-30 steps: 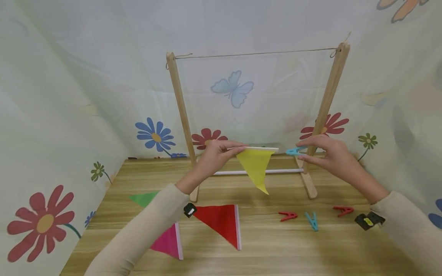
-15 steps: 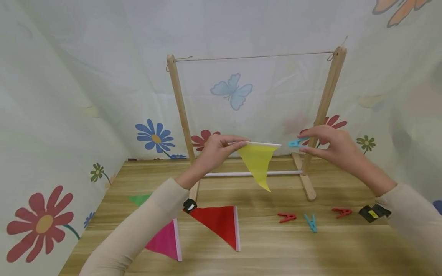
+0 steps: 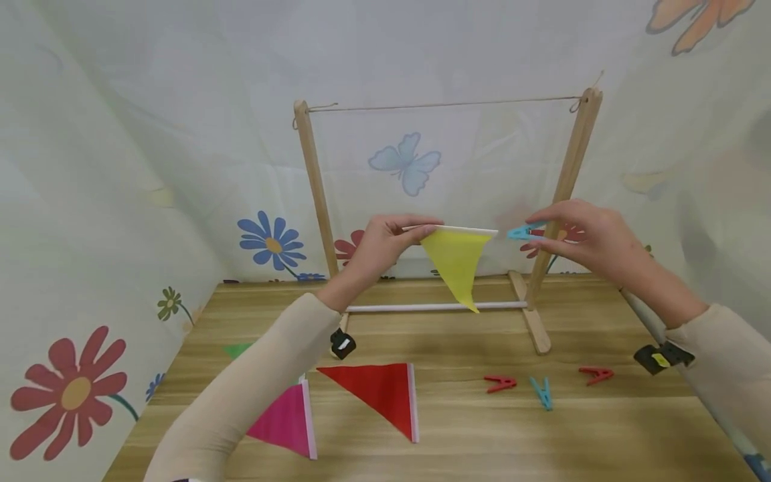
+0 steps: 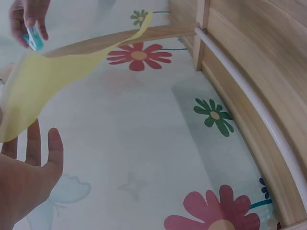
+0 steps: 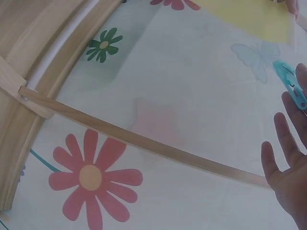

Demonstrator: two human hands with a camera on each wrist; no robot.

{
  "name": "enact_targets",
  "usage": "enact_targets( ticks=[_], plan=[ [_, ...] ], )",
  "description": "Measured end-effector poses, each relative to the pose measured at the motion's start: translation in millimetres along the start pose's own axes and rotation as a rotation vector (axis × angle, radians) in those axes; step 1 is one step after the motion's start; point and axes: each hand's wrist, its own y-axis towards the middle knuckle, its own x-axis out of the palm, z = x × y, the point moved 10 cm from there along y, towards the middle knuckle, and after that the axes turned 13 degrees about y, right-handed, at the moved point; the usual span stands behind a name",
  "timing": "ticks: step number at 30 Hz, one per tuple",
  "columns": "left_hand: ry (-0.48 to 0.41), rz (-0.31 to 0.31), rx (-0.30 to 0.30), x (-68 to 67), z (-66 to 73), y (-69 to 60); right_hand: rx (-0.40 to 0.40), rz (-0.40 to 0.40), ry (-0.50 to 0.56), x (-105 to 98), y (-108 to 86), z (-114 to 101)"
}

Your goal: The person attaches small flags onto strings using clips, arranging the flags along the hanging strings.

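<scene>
My left hand [image 3: 385, 244] pinches one end of the white top edge of a yellow triangular pennant [image 3: 456, 261]; the cloth hangs point down. In the left wrist view the yellow cloth [image 4: 53, 81] spreads out beyond the left fingers. At the pennant's right, a small gap away, my right hand [image 3: 596, 237] pinches a blue clothespin [image 3: 525, 232] between thumb and fingers. The right wrist view shows this clothespin [image 5: 290, 84] at the fingertips, the other fingers spread. Both hands are in front of a wooden stand [image 3: 317, 191], below the string [image 3: 446, 105] tied between its posts.
On the wooden table [image 3: 470, 442] lie a red pennant [image 3: 379, 395], a magenta pennant [image 3: 286, 422] and a green pennant [image 3: 236, 349], partly behind the left sleeve. To the right lie two red clothespins [image 3: 500, 383] and a blue clothespin [image 3: 542, 393]. A white rod [image 3: 421, 307] joins the stand's feet.
Both hands have risen, carrying the yellow pennant and the blue clothespin up toward the string. They have also shifted slightly right. The things on the table have stayed in place.
</scene>
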Motion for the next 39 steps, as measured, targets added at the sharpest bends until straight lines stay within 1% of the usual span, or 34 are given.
enact_targets(
  ticks=[5,7,12,17,21,25,27,30,33,39],
  plan=[
    [-0.040,0.012,-0.007,-1.4,1.9,7.0,-0.020,0.002,0.008,-3.5,6.5,-3.3],
    [-0.050,0.012,0.011,-1.4,4.8,10.0,-0.018,0.001,0.007,-4.8,8.1,-4.2],
    [-0.060,0.015,0.067,-1.6,13.6,17.8,0.018,-0.010,-0.004,-6.1,10.5,-3.1],
    [-0.056,0.025,0.082,-2.2,16.6,25.3,0.021,-0.007,-0.004,-7.3,14.5,-2.0],
    [-0.082,0.038,0.072,-3.9,14.5,30.9,-0.018,-0.003,-0.024,-9.1,20.6,-4.2],
    [-0.087,0.052,0.078,-7.3,14.0,33.7,-0.091,0.001,-0.042,-12.5,26.5,-9.9],
    [-0.092,0.059,0.080,-8.7,14.1,34.9,-0.129,0.007,-0.034,-14.9,28.7,-12.6],
    [-0.093,0.080,0.078,-11.6,14.5,37.0,-0.153,0.013,-0.028,-19.2,31.9,-14.1],
    [-0.083,0.098,0.079,-13.7,16.0,39.8,-0.136,0.023,-0.034,-23.7,34.4,-13.4],
    [-0.058,0.108,0.101,-12.8,20.4,47.4,-0.097,0.042,-0.067,-33.9,39.1,-12.3]
  ],
)
